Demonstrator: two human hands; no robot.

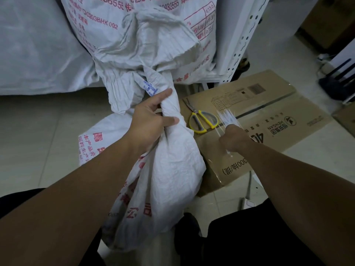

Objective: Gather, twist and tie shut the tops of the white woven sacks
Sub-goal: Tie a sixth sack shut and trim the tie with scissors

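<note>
The gathered neck of the crumpled white woven sack [172, 166], stood on the floor beside the flat brown cardboard box [269, 121], is clenched in the left hand [151, 120] and could be lost to unwinding if that grip is slackened while thin white ties [227, 118] are grasped on the box by the curled fingers of the right hand [233, 140].

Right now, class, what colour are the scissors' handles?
Yellow with grey inner grips; the scissors show best in the head view.

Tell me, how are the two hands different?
The left hand grips the twisted neck of the sack; the right hand holds a bundle of white ties. The right hand is over the cardboard box; the left hand is beside it. Both hold something.
</note>
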